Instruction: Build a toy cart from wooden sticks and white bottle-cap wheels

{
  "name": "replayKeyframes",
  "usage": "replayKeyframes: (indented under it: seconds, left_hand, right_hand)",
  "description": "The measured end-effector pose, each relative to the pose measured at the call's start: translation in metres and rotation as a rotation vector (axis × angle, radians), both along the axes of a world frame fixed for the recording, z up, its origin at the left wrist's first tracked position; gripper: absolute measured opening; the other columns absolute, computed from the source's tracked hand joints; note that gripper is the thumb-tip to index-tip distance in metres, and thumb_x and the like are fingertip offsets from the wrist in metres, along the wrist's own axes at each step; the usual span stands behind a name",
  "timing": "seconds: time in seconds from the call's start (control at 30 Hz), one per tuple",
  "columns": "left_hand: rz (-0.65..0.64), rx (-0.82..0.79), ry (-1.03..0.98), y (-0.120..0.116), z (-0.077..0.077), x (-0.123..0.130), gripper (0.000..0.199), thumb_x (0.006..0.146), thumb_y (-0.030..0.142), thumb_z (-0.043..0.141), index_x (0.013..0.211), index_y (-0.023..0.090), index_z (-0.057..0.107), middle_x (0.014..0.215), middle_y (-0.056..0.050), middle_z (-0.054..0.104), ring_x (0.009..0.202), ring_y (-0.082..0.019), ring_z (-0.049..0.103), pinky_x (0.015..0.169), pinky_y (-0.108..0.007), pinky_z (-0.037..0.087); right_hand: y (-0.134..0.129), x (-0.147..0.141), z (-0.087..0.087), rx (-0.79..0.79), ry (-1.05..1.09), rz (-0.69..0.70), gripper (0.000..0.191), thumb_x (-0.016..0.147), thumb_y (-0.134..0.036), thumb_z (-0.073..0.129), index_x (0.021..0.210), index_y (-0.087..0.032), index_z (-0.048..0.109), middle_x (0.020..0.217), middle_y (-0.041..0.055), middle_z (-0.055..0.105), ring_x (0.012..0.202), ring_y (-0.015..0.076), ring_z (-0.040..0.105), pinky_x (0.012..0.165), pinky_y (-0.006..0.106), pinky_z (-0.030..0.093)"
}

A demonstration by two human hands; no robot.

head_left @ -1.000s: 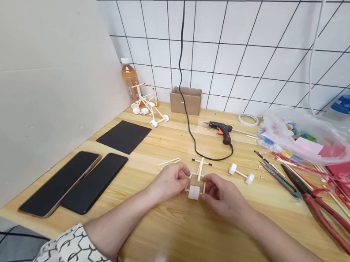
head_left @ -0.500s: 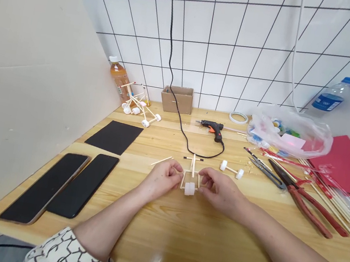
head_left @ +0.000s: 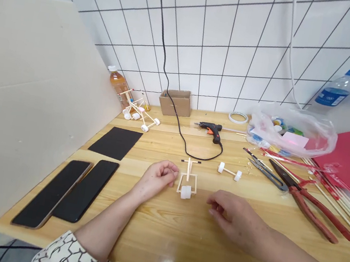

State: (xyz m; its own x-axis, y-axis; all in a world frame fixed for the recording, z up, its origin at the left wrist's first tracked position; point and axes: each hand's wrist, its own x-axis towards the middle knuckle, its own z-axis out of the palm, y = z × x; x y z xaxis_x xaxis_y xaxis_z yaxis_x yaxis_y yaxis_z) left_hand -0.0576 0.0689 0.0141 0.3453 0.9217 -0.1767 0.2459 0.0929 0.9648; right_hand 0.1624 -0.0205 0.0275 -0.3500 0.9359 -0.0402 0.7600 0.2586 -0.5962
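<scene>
A small square frame of thin wooden sticks [head_left: 196, 183] stands on the table before me, with a white double wheel [head_left: 186, 192] at its near side. From its far side an upright stick [head_left: 188, 169] rises near a dark-tipped crossbar. My left hand [head_left: 158, 179] rests just left of the frame, slightly apart from it, fingers loosely curled and nothing seen in them. To the right, my right hand [head_left: 234, 215] hovers over the table, with a gap between thumb and fingers and nothing held. A stick axle with two white wheels [head_left: 229, 172] lies beyond it.
A black glue gun [head_left: 212, 129] with its cord lies behind the frame. Red-handled pliers [head_left: 313, 207], snips [head_left: 267, 172] and wooden sticks [head_left: 334, 198] lie right. Two phones [head_left: 86, 192] and black sheet [head_left: 115, 142] lie left. Another stick model [head_left: 139, 112] stands at the back.
Both hands have come off the stick frame. My right hand has drawn back to the right and nearer me; the left has shifted slightly away. The camera view has tilted a little.
</scene>
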Motion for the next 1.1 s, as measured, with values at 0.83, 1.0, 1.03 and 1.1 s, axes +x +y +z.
replayKeyframes:
  seconds: [0.83,1.0,1.03,1.1]
  left_hand:
    - [-0.006,0.195,0.114,-0.008,0.005,-0.003,0.019,0.073,0.029,0.065,0.084,0.014,0.061,0.063,0.000,0.058,0.059,-0.009,0.051,0.058,-0.020,0.041]
    - [-0.013,0.315,0.184,-0.011,0.005,-0.005,0.014,0.076,0.027,0.062,0.084,0.015,0.061,0.066,-0.001,0.059,0.061,-0.010,0.052,0.058,-0.020,0.042]
    - [-0.006,0.354,0.202,-0.012,0.005,-0.005,0.013,0.075,0.026,0.062,0.083,0.015,0.061,0.067,-0.001,0.060,0.061,-0.010,0.053,0.058,-0.020,0.042]
    - [-0.003,0.418,0.236,-0.013,0.005,-0.006,0.012,0.076,0.025,0.061,0.083,0.015,0.062,0.066,-0.001,0.059,0.061,-0.010,0.053,0.057,-0.020,0.042]
  right_hand:
    - [-0.001,0.000,-0.019,0.082,-0.022,0.140,0.020,0.084,-0.012,0.040,0.075,-0.016,0.058,0.078,0.0076,0.062,0.070,0.0177,0.054,0.063,0.028,0.040]
    - [0.000,-0.001,-0.015,0.073,-0.030,0.149,0.020,0.085,-0.015,0.040,0.078,-0.015,0.059,0.081,0.0074,0.063,0.072,0.0173,0.054,0.065,0.028,0.041]
    - [0.000,0.000,-0.014,0.074,-0.032,0.154,0.020,0.085,-0.015,0.040,0.079,-0.015,0.059,0.081,0.0074,0.063,0.073,0.0172,0.054,0.065,0.028,0.041]
    - [0.000,0.001,-0.013,0.070,-0.048,0.175,0.019,0.084,-0.015,0.041,0.081,-0.014,0.060,0.083,0.0075,0.063,0.074,0.0170,0.054,0.066,0.027,0.041]
